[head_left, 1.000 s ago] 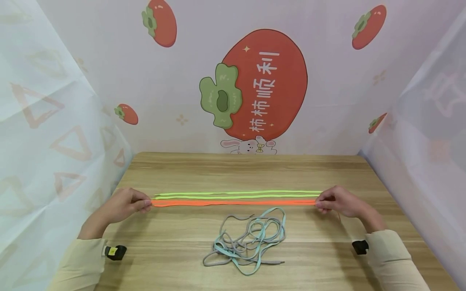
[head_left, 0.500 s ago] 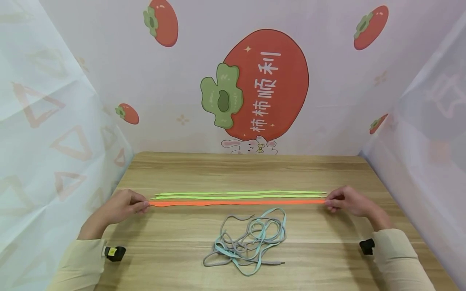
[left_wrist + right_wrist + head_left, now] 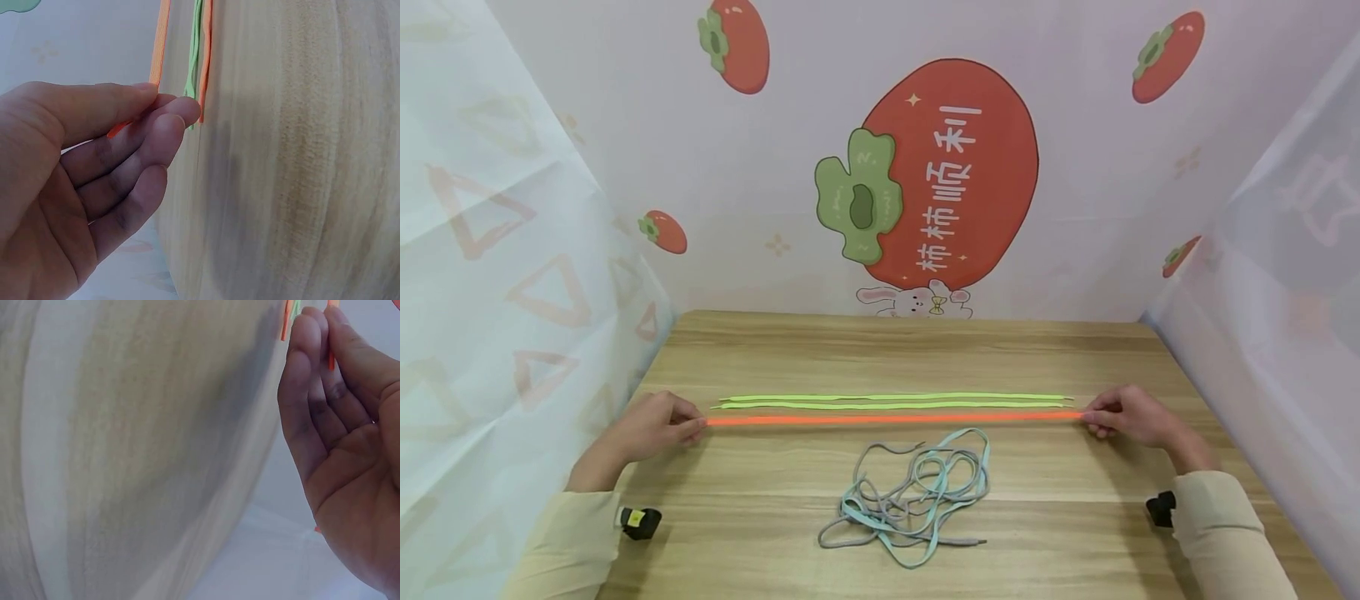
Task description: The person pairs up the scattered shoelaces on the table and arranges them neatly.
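Observation:
A flat orange shoelace (image 3: 895,418) is stretched straight between my hands. My left hand (image 3: 651,427) pinches one end between thumb and forefinger, and a short orange tail shows behind the thumb in the left wrist view. At the other end, my right hand (image 3: 1129,415) pinches the lace, its tip (image 3: 332,359) sticking out past the fingers. A second orange shoelace (image 3: 205,69) lies on the table below the raised one; from the head it is hidden behind the held lace. Two yellow-green shoelaces (image 3: 895,406) lie straight and parallel just beyond.
Nearer me, a loose tangle of grey and pale-blue shoelaces (image 3: 886,527) rests on the wooden table (image 3: 760,533). A printed backdrop (image 3: 790,92) stands behind the table's far edge, with white sheets (image 3: 512,250) along both sides.
My right hand has moved outward to the right, drawing the orange shoelace taut. The right ends of the yellow-green laces now show uncovered. My left hand has barely moved.

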The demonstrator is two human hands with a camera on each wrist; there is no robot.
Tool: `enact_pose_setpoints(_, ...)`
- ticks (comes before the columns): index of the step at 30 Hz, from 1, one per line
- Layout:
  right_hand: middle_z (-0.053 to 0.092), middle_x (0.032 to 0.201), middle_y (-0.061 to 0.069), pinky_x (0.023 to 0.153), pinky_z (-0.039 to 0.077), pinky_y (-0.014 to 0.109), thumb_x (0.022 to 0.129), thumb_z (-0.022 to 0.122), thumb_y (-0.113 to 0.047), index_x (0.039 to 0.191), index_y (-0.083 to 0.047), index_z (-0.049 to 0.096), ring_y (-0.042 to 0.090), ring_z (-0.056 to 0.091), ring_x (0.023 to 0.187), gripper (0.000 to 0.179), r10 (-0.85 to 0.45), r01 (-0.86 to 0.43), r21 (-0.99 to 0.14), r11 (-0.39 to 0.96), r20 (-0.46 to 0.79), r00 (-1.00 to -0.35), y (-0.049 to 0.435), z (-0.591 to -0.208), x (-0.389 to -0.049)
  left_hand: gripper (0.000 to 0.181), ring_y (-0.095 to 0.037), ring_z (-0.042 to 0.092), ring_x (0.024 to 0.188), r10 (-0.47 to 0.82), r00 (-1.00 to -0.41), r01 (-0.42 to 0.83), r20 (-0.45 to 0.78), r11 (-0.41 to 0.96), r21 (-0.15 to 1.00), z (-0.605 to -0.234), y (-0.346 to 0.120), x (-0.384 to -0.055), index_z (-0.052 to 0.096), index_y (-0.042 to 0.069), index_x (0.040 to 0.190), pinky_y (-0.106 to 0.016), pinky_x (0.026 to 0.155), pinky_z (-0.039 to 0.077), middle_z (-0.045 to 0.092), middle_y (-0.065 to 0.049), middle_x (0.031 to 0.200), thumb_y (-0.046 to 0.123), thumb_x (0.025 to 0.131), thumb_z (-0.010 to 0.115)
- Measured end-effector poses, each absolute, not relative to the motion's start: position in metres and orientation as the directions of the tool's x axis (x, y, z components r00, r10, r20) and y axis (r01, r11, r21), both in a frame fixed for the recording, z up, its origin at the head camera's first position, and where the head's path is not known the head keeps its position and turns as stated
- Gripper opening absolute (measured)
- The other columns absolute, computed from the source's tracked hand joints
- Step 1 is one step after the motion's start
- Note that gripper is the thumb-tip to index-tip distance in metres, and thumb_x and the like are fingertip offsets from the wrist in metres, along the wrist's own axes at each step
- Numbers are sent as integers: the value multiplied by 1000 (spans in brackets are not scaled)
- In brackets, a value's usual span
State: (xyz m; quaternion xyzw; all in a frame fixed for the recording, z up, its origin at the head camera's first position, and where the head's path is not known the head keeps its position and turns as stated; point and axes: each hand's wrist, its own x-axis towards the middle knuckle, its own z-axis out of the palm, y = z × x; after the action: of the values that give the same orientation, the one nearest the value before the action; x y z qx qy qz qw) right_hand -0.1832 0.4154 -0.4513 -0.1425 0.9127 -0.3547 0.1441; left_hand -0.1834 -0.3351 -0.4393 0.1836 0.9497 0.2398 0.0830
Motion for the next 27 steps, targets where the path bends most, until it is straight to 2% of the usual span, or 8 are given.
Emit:
enact_pose_setpoints(3,74,82,8,63,59,27,104,67,-9,100,5,77,5,65,70,18,-361,-152,-689,709,-170,-917,415,-453,-184,27,-1,49,55,371,-925,295,-80,837,461,-443,-334,-184,77,23,77,-22,56,40,67,10,63,20,103,70)
enact_pose_setpoints(7,72,79,7,61,58,27,103,68,-9,97,4,78,5,63,67,18,-354,-147,-672,726,-183,-917,413,-454,-184,32,-2,47,53,363,-928,294,-83,850,437,-446,-333,-184,73,25,69,-23,57,40,64,10,60,23,102,72)
enact_pose_setpoints(18,70,75,3,60,56,27,101,72,-18,87,-5,76,11,63,66,20,-288,-91,-606,790,-235,-928,408,-457,-187,42,-2,43,52,368,-928,312,-60,855,414,-451,-328,-187,63,20,59,-22,59,38,52,16,55,24,99,76)
enact_pose_setpoints(27,69,72,1,59,54,27,99,75,-20,82,-6,74,13,62,64,23,-287,-84,-590,803,-260,-922,405,-457,-192,40,-4,43,52,351,-933,285,-81,857,429,-454,-326,-187,63,20,60,-23,58,37,56,13,56,26,97,77)
